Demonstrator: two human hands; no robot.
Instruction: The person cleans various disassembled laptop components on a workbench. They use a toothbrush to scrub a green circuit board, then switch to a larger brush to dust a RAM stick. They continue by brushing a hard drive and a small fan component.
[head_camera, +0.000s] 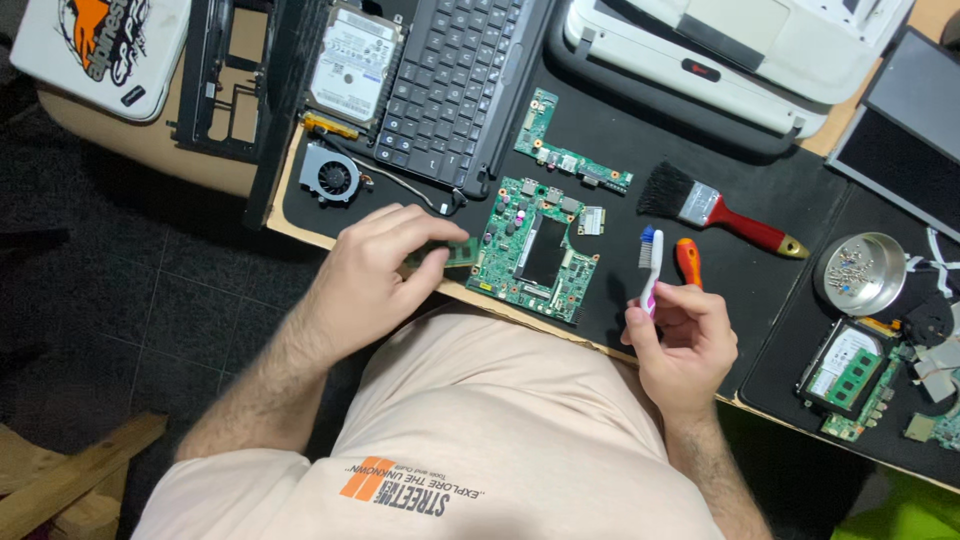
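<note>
My left hand (375, 275) rests near the table's front edge, its fingers closed on a small green memory module (455, 253) lying just left of a green laptop mainboard (535, 250). My right hand (685, 335) holds a white toothbrush (651, 265) with blue bristles, upright, to the right of the mainboard. An orange-handled screwdriver (689, 262) lies beside the toothbrush on the black mat (740, 130).
A red-handled paintbrush (715, 208), a narrow green board (570, 155), a cooling fan (330, 175), a hard drive (352, 65), a black keyboard (455, 80) and a metal dish of screws (860, 272) lie around. White laptop shells (740, 50) sit at the back; more boards (850, 380) at right.
</note>
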